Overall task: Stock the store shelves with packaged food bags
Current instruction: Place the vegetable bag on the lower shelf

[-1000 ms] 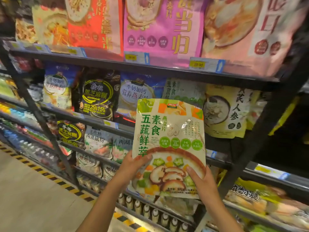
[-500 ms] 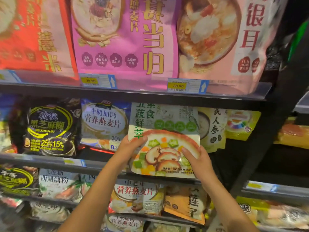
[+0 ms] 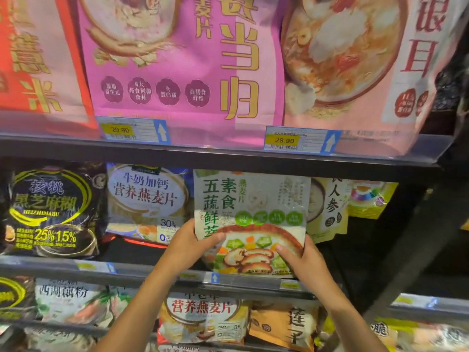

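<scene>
Store shelves (image 3: 228, 158) hold cereal bags; both hands (image 3: 193, 247) pinch the vegetable oatmeal bag (image 3: 251, 214) at its lower corners, placing it; next, probably push deeper.

A shop: tiered dark shelves (image 3: 218, 158) packed with printed food bags (image 3: 177, 59), with yellow price tags (image 3: 284, 140) reading 29.90 and 28.90 clipped along the shelf edges.

We see one head-worn view, facing forward, close to the shelves (image 3: 228, 158), angled slightly upward.
</scene>
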`<act>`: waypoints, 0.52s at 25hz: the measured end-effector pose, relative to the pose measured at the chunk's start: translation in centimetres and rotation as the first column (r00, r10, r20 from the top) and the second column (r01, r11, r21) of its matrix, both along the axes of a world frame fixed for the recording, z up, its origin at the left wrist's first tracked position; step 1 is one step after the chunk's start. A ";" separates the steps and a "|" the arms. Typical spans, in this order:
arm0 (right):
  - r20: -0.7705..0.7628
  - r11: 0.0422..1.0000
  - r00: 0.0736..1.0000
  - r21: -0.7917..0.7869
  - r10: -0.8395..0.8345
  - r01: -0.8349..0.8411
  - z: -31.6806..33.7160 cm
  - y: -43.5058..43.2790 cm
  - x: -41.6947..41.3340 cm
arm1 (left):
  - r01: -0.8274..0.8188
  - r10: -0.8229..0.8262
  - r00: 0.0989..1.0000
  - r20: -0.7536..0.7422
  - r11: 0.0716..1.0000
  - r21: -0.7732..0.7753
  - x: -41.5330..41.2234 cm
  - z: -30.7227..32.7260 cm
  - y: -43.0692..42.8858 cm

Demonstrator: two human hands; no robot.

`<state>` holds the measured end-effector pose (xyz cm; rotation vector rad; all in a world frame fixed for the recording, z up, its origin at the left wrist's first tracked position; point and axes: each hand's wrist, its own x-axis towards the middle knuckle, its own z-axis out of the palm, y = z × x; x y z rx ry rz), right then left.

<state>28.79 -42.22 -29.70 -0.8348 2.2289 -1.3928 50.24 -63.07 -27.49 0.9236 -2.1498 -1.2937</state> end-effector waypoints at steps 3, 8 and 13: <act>-0.062 0.988 0.995 0.134 0.084 -0.075 0.0 0.6 -0.3 | 0.047 -0.028 0.977 0.214 0.995 -0.087 1.1 -1.4 0.2; -0.128 0.982 0.991 0.190 0.045 -0.020 0.5 -0.3 0.1 | -0.053 0.091 0.968 0.234 0.985 -0.162 0.3 -2.3 -0.3; -0.146 0.967 0.987 0.235 -0.066 0.099 0.0 -1.5 -0.2 | -0.213 0.248 0.949 0.194 0.960 -0.185 -1.0 -3.4 -0.3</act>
